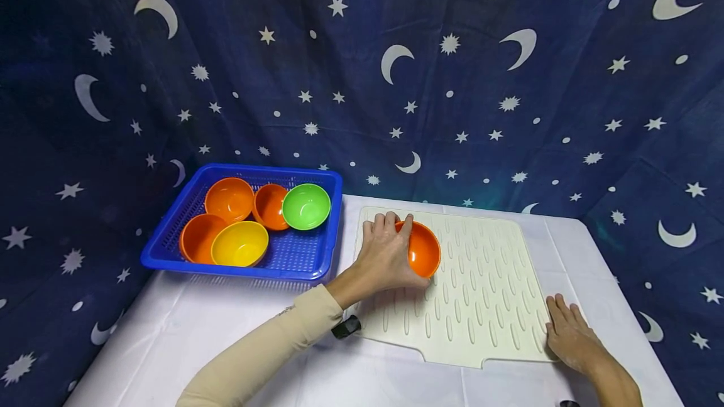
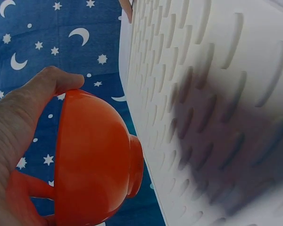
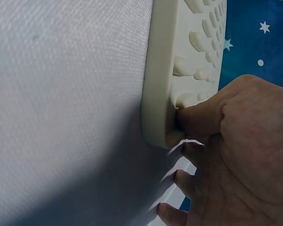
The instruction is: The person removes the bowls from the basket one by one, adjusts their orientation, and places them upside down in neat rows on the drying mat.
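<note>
The bowl (image 1: 425,250) was held over the left part of the mat (image 1: 486,287), toward its far edge, with the mouth up and the foot turned to the mat; whether the two touched could not be told. It was pinched at the rim by the left hand (image 1: 387,253), the thumb set on the near side and the fingers on the far side. From its thin, glossy wall the bowl was judged light and stiff, unlikely to be broken by a small knock, yet slick enough to be turned in a loose grip. The rim, at two opposed points, was judged the best hold, since the foot was left free. At the mat's right edge the right hand (image 1: 574,335) was loosely spread, its fingers laid out beyond the edge and its thumb rested on the mat. To the left of the mat, three orange bowls (image 1: 229,200), a yellow bowl (image 1: 240,245) and a green bowl (image 1: 306,207) were contained in the basket (image 1: 294,250). Behind the mat a curtain (image 1: 362,68) was hung.
</note>
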Demonstrator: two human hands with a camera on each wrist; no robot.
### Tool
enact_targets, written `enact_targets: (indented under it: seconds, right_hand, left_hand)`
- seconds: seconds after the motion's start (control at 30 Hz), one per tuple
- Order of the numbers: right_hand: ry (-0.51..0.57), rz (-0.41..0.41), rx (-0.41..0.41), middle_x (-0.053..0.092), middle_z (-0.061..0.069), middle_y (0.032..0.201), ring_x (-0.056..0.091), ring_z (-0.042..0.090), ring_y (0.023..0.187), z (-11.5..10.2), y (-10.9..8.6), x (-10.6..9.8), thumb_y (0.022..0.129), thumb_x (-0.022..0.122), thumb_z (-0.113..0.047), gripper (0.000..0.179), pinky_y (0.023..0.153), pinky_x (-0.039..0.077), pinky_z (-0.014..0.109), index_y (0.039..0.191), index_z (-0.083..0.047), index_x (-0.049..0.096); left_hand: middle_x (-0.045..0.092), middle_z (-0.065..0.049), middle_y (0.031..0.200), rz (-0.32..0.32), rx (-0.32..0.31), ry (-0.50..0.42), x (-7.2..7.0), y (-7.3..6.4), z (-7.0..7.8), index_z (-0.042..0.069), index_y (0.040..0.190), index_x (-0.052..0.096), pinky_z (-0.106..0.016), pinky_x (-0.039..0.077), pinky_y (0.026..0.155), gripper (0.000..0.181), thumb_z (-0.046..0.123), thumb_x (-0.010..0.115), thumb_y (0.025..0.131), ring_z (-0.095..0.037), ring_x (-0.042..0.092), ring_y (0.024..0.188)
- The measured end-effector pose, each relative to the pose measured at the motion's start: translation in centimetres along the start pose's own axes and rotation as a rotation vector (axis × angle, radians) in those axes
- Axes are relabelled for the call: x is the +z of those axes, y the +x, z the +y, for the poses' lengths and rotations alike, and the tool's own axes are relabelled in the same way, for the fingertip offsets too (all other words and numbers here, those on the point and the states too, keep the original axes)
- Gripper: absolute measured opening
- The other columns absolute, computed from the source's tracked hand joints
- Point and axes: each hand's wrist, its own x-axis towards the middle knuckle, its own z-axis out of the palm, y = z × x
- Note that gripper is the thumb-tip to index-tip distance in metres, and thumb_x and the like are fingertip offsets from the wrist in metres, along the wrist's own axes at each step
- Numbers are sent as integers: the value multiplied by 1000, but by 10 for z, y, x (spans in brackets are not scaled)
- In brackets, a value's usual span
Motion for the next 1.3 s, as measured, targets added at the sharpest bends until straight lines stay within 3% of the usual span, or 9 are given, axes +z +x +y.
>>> enact_targets:
  seconds: [0.13,0.43,0.7,0.8,0.9,0.97,1.07,1.23,1.3]
  right_hand:
    - [-6,10,-7,16,46,147,11,68,134,0,-1,0,105,32,-10,51,104,17,78,142,25,26]
    - [-1,15,-20,16,48,146,12,67,135,0,-6,-3,105,33,-9,51,107,15,75,141,26,26]
    - [-52,-40,70,17,47,148,9,67,136,-14,-2,-15,102,34,-10,55,106,14,77,142,25,26]
    - [-50,113,52,27,49,141,13,65,135,-28,-1,-12,97,39,-6,50,109,11,74,137,23,37]
    - [4,388,-30,37,46,131,22,63,132,-49,1,-5,94,44,-2,41,107,15,72,127,20,47]
    - [101,524,-73,41,41,129,27,60,130,-66,3,-3,96,45,-2,36,104,20,71,127,16,50]
    - [360,533,-121,47,33,133,36,50,128,-96,7,-3,104,43,-7,36,103,29,61,134,11,51]
    - [1041,206,-102,48,29,145,51,34,129,-138,17,3,113,29,-22,47,103,45,31,149,8,36]
    - [1318,70,-62,45,28,147,53,32,130,-148,23,7,114,26,-25,51,104,46,36,153,8,28]
  left_hand:
    - [54,-12,120,0,-11,18,2,7,6,8,148,52,-41,36,81,119,76,80,55,-27,46,102]
    - [54,-11,119,-78,-52,26,10,24,19,12,151,49,-40,36,79,120,80,76,56,-26,46,98]
    - [53,-11,116,-75,-64,-17,20,33,26,16,152,48,-40,36,79,120,78,80,54,-26,46,98]
    - [52,-11,113,-68,-69,-60,24,35,28,22,157,40,-39,33,77,124,76,82,53,-25,44,98]
    - [50,-11,112,-76,-62,-77,26,35,29,28,158,37,-38,31,77,124,76,82,53,-25,42,97]
    - [50,-11,112,-73,-53,-80,26,36,31,30,156,41,-38,31,76,121,77,82,53,-25,42,96]
    - [50,-9,112,-65,-62,-66,24,39,34,31,150,49,-38,31,77,112,77,81,53,-24,42,96]
    - [51,-8,113,-47,-59,-76,21,43,41,29,146,52,-37,32,77,110,77,83,52,-24,45,96]
    - [52,-9,114,-43,-53,-84,21,44,44,27,146,51,-38,33,78,112,78,83,52,-24,47,97]
